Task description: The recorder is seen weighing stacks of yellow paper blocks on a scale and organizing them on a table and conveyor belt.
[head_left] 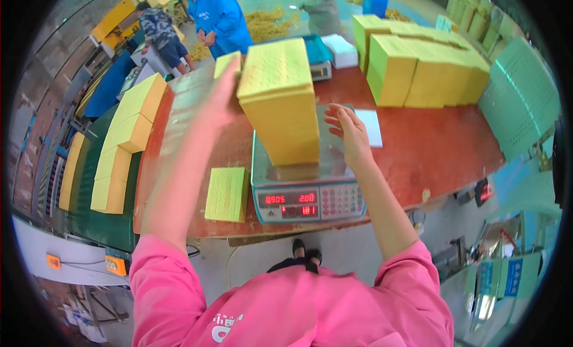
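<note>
A tall stack of yellow dimpled sheets [280, 117] stands on the metal pan of a digital scale [310, 202], whose red display is lit. To the left of this stack is my left hand [225, 99], blurred by motion, its fingers close to a small yellow block [227, 64] behind; whether it grips the block cannot be made out. My right hand [349, 129] is open at the stack's right side, fingers apart and slightly bent, with a gap between. A short stack of yellow sheets [227, 194] lies on the table left of the scale.
More yellow stacks [424, 69] stand at the red table's [441, 150] back right, beside a green perforated panel [522, 99]. Behind are a second scale [320, 63] and white sheets [341, 51]. Yellow blocks [122, 138] line a green conveyor [89, 186] at left. Two people stand beyond.
</note>
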Action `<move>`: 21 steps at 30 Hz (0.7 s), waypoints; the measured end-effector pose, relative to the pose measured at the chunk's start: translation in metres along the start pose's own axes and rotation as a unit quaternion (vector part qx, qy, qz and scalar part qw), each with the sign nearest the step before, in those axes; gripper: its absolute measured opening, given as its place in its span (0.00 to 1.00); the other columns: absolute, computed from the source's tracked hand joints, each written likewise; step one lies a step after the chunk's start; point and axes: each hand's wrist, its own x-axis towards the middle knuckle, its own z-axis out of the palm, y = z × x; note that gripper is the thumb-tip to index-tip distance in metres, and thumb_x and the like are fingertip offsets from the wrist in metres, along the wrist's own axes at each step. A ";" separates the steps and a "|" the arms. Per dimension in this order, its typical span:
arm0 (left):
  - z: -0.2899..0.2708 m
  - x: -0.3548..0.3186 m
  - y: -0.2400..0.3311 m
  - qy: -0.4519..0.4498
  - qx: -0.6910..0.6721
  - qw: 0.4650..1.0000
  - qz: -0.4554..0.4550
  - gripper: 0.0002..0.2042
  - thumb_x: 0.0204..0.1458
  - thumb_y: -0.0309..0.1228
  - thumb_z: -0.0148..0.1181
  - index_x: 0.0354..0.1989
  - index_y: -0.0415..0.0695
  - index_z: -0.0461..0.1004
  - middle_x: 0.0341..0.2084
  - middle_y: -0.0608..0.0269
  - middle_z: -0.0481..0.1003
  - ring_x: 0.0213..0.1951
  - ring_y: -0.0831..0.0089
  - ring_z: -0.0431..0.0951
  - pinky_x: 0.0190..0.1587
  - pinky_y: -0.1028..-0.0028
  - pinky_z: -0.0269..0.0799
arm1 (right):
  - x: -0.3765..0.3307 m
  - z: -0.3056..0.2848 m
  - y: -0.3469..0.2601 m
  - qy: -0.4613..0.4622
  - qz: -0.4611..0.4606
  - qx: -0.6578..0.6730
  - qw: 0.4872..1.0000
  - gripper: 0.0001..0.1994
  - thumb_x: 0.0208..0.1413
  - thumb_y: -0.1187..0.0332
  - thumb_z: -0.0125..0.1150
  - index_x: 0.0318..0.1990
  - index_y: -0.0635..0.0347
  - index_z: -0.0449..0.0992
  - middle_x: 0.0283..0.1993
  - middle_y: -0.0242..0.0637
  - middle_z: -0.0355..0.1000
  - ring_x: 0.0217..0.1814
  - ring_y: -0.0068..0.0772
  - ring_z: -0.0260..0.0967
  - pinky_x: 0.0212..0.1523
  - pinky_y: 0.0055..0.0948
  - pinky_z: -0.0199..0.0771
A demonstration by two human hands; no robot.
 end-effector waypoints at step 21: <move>0.049 -0.015 -0.024 -0.277 0.089 0.933 -0.211 0.37 0.57 0.58 0.53 0.67 0.43 0.59 0.63 0.57 0.67 0.61 0.68 0.69 0.64 0.67 0.63 | -0.040 -0.050 0.045 0.088 0.008 0.002 0.996 0.21 0.66 0.59 0.45 0.60 0.64 0.69 0.56 0.37 0.71 0.57 0.30 0.67 0.54 0.32 0.67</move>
